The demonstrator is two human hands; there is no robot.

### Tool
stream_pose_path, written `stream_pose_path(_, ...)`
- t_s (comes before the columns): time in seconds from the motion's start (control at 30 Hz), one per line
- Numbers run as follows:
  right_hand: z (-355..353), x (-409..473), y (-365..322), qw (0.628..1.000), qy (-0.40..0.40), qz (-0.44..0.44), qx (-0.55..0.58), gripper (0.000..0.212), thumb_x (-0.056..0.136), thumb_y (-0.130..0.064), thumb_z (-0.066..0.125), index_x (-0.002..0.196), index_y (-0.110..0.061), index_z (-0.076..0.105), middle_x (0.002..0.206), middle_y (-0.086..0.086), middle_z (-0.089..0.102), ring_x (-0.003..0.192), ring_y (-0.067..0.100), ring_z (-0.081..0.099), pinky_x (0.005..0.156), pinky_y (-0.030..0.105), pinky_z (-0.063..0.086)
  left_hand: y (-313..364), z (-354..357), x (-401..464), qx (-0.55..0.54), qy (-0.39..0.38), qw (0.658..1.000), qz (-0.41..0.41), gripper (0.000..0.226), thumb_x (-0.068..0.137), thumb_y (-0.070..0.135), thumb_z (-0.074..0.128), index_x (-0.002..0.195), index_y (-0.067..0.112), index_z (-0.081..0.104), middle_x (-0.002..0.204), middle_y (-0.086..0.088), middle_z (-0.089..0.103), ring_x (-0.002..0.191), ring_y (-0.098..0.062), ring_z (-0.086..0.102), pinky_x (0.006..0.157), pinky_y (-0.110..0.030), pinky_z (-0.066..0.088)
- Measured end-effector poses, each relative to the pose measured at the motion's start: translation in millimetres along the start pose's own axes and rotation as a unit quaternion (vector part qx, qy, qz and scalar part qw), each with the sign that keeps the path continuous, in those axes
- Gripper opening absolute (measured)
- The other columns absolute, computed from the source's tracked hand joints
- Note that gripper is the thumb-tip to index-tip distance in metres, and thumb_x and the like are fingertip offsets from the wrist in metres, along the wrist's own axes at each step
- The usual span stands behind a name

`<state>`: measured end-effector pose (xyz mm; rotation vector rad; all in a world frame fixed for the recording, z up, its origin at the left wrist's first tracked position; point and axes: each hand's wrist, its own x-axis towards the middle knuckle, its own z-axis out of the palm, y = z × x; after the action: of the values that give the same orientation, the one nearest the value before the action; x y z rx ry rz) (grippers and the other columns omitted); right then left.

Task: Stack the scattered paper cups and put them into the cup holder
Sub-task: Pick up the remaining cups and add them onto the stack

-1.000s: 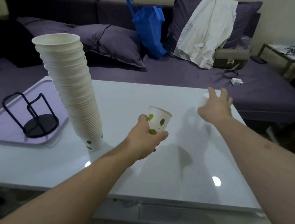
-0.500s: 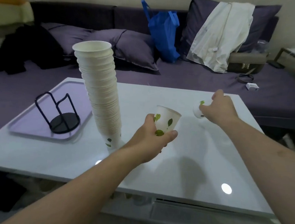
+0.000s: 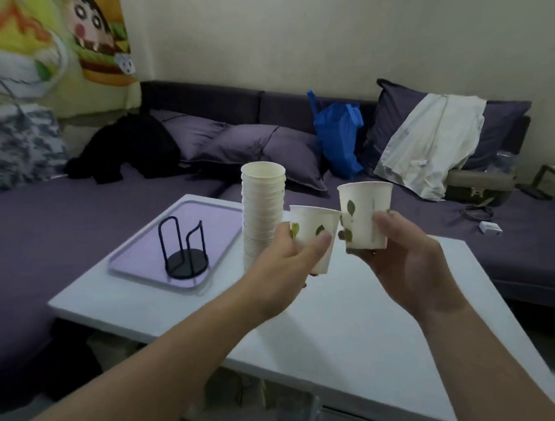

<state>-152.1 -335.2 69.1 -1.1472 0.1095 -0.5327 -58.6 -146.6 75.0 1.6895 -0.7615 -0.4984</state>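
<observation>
Left hand: fingers and thumb curled round a paper cup, white with green leaf print, held upright above the table, mouth up.

Right hand: thumb across the front and fingers under the base of a second paper cup, same print, held slightly higher and tilted a little. The two cups sit side by side, the rim of the left one just touching or nearly touching the wall of the right one; which cannot be told.

Cup stack: tall column of nested white cups, upright on the table, just behind the left hand, its lower part hidden by that hand.

Cup holder: black wire frame on a round black base, standing on a lilac tray at the table's left side, near the stack but apart from it. No cups in it.

Background: purple sofa with cushions, a blue bag, a white garment draped over a large cushion, a dark garment at left, a cartoon-print cloth on the wall.
</observation>
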Motion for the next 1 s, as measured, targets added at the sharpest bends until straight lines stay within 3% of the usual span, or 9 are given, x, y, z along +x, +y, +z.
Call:
stream_pose_path(0.1,11.7,-0.3,0.4,0.999,-0.029,-0.025,0.002,0.058,0.094,-0.021,0.066,0.143,0.008,0.053,0.128,0.021,0.066,0.112,0.033,0.062,0.092,0.046,0.047,17.5,-18.1,-6.4,0.01,0.015,0.999,0.029,0.026,0.102,0.043,0.064,0.123,0.03,0.059,0.11,0.01,0.07,0.098,-0.006,0.066,0.062,-0.004,0.048)
stream_pose_path(0.27,20.8,12.6,11.4,0.999,-0.006,-0.05,0.021,0.053,0.092,-0.025,0.072,0.138,-0.002,0.06,0.122,0.014,0.069,0.105,0.026,0.065,0.085,0.041,0.046,46.4,-53.3,1.3,0.006,0.104,0.992,0.066,0.039,0.089,0.04,0.081,0.122,0.027,0.065,0.109,0.009,0.076,0.102,-0.011,0.073,0.091,-0.032,0.059)
stream_pose_path(0.4,15.1,22.0,26.9,0.999,0.031,-0.032,-0.018,0.062,0.085,-0.027,0.08,0.137,-0.001,0.06,0.117,0.013,0.072,0.106,0.029,0.065,0.083,0.042,0.046,74.1,-79.4,21.8,0.01,0.181,0.975,0.132,0.047,0.081,0.031,0.09,0.118,0.018,0.064,0.104,0.006,0.076,0.092,-0.007,0.075,0.073,-0.017,0.059)
stream_pose_path(0.53,8.4,31.9,32.8,0.998,0.043,-0.022,-0.035,0.057,0.087,-0.029,0.074,0.138,-0.005,0.063,0.118,0.013,0.073,0.103,0.027,0.066,0.081,0.042,0.046,86.6,-93.5,45.2,0.058,0.243,0.956,0.152,0.049,0.08,0.034,0.09,0.117,0.019,0.061,0.103,0.011,0.071,0.092,0.0,0.069,0.072,-0.013,0.055)
stream_pose_path(0.83,3.7,39.1,39.9,0.997,0.046,-0.005,-0.065,0.056,0.084,-0.029,0.074,0.136,-0.009,0.065,0.12,0.012,0.074,0.101,0.027,0.07,0.08,0.041,0.049,47.2,-94.5,69.4,0.093,0.221,0.968,0.081,0.052,0.079,0.037,0.09,0.119,0.021,0.06,0.107,0.011,0.07,0.1,-0.007,0.068,0.083,-0.027,0.057)
stream_pose_path(1.0,10.3,37.3,42.6,0.995,0.049,0.001,-0.086,0.059,0.081,-0.029,0.077,0.137,-0.013,0.064,0.122,0.014,0.074,0.105,0.029,0.069,0.078,0.04,0.05,39.3,-96.7,72.2,0.082,0.204,0.973,0.073,0.091,0.075,0.05,0.091,0.149,0.024,0.045,0.136,0.011,0.057,0.119,-0.008,0.061,0.095,-0.03,0.054)
